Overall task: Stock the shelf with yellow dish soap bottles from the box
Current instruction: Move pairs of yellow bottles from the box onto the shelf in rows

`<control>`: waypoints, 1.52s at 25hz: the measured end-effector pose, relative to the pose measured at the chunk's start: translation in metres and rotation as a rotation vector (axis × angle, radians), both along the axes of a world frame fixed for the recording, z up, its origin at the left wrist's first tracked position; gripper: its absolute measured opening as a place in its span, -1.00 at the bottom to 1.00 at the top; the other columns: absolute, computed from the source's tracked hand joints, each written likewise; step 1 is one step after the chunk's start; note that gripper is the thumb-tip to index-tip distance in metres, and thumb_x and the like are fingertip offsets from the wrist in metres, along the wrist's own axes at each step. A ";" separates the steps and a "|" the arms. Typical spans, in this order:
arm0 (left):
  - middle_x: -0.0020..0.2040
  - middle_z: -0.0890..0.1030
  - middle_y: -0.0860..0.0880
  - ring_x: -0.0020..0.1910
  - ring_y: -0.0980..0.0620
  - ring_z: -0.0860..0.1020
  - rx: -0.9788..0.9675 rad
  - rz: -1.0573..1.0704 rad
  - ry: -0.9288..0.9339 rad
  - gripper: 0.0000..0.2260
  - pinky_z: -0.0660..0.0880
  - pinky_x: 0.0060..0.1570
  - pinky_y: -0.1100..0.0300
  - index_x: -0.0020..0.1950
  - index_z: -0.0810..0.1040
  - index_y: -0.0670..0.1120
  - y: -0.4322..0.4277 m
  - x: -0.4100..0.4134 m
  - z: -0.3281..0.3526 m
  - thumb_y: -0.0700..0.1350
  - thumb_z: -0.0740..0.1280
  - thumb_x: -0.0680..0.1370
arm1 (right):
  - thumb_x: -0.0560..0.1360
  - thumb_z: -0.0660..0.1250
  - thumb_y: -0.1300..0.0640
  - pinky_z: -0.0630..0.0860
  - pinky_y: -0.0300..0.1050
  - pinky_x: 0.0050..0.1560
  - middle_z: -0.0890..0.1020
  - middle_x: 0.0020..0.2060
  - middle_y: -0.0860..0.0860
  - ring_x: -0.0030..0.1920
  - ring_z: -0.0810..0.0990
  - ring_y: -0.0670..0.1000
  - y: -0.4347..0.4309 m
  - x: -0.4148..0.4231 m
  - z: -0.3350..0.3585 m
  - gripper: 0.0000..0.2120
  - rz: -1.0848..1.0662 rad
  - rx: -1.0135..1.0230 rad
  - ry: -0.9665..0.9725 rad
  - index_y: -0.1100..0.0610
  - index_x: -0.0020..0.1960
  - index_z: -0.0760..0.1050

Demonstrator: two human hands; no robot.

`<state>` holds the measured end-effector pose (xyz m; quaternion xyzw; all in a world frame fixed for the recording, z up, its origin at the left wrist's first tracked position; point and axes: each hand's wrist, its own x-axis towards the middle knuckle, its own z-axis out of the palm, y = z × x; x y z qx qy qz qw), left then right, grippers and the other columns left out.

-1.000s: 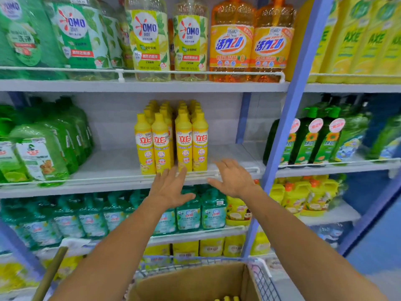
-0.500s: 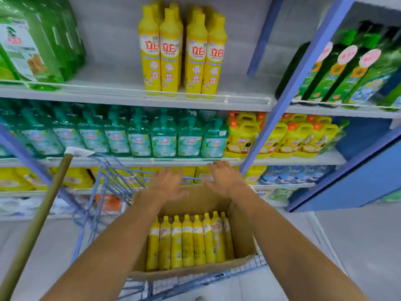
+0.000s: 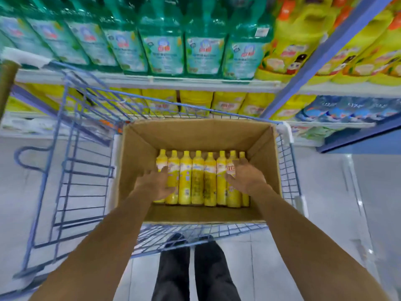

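An open cardboard box (image 3: 138,157) sits in a blue wire cart (image 3: 84,179). Several yellow dish soap bottles (image 3: 197,179) lie side by side on the box floor, caps pointing away from me. My left hand (image 3: 155,184) is down inside the box over the leftmost bottles, fingers spread and relaxed. Over the rightmost bottles, my right hand (image 3: 244,177) is spread the same way. Neither hand visibly grips a bottle. The shelf holding the yellow bottles is out of view above.
Teal detergent bottles (image 3: 165,46) fill the shelf above the cart, with yellow jugs (image 3: 290,48) to their right. A blue shelf upright (image 3: 321,55) slants at right. A wooden pole (image 3: 6,83) leans at far left. My legs (image 3: 195,274) stand behind the cart.
My view has tilted down from the shelf to the cart. Both hands have dropped from the shelf edge, past the box rim, onto the bottles inside.
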<state>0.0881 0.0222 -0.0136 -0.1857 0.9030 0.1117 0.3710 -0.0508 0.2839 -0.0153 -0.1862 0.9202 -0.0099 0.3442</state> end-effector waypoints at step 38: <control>-0.02 0.68 -0.17 -0.02 -0.09 0.64 0.495 0.937 0.292 -0.84 0.58 0.10 0.04 -0.18 0.60 -0.14 -0.041 -0.110 -0.224 -0.25 0.57 0.41 | 0.35 0.61 0.02 0.45 -0.30 -0.15 0.70 0.03 0.03 -0.08 0.63 -0.02 0.005 -0.048 -0.186 -0.48 -0.669 -0.266 0.047 0.11 0.24 0.55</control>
